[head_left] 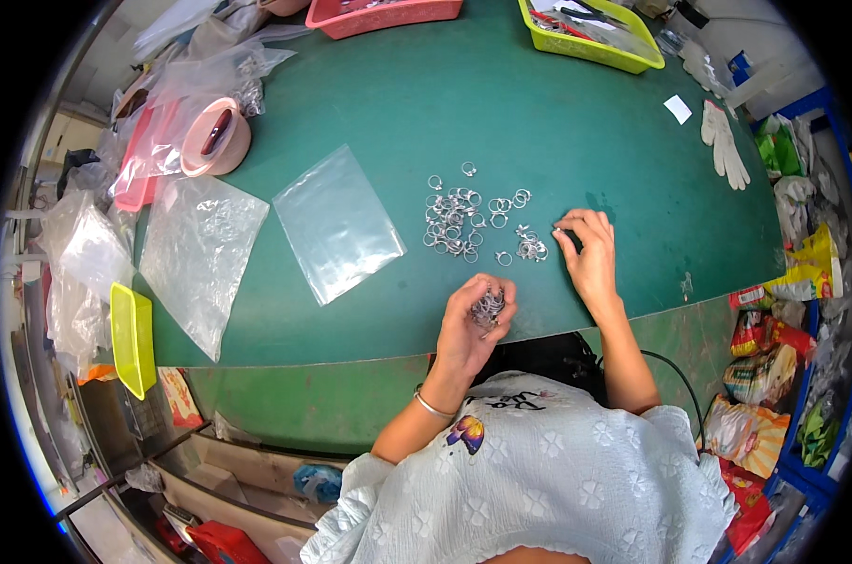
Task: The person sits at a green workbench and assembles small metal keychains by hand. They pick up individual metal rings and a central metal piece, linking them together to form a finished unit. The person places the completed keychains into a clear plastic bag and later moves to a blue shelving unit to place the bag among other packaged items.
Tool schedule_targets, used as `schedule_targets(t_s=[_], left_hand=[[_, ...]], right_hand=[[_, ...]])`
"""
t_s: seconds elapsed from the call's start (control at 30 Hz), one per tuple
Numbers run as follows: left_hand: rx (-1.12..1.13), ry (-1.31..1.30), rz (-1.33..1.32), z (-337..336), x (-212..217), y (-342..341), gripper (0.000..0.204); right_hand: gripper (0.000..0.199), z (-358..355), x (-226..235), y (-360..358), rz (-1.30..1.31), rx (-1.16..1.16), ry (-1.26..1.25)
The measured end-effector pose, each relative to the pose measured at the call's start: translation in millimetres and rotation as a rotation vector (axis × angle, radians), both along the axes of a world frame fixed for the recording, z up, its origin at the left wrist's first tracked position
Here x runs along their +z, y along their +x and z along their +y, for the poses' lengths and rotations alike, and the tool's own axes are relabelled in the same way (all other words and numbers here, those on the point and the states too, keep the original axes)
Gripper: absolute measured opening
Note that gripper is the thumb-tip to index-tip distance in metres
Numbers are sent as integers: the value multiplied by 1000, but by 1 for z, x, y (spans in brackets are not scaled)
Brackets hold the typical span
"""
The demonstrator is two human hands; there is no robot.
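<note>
A scatter of several small silver rings (463, 218) lies on the green table (539, 122). My left hand (471, 324) is cupped palm-up near the table's front edge, holding a bunch of the same silver rings (488, 306). To the right of the scatter, my right hand (587, 252) rests on the table with its fingertips pinched on one ring at the pile's edge. An empty clear plastic bag (339, 223) lies flat to the left of the rings.
A second clear bag (198, 254) lies further left. A pink tape roll (215, 138) and crumpled bags sit at the back left, a pink tray (379, 15) and yellow-green tray (595, 38) at the far edge. White gloves (724, 141) lie at right. A yellow-green tray (132, 338) hangs off the left.
</note>
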State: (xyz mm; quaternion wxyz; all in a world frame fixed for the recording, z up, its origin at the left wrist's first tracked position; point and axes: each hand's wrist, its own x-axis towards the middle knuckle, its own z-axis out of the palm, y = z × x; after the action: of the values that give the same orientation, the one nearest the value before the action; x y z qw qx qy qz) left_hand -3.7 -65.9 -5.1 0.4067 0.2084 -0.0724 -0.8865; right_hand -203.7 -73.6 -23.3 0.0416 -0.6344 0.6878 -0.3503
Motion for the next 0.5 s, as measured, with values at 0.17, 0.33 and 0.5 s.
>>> schedule_targets(t_s=[0.17, 0.33, 0.5], left_hand=[[5, -130, -291, 3, 1, -2, 12], [121, -564, -737, 8, 4, -13, 27], [68, -505, -792, 7, 6, -9, 25]], right_hand=[[9, 12, 9, 15, -940, 82, 315], [11, 30, 22, 45, -1481, 251, 408], [16, 29, 25, 45, -1527, 227, 459]])
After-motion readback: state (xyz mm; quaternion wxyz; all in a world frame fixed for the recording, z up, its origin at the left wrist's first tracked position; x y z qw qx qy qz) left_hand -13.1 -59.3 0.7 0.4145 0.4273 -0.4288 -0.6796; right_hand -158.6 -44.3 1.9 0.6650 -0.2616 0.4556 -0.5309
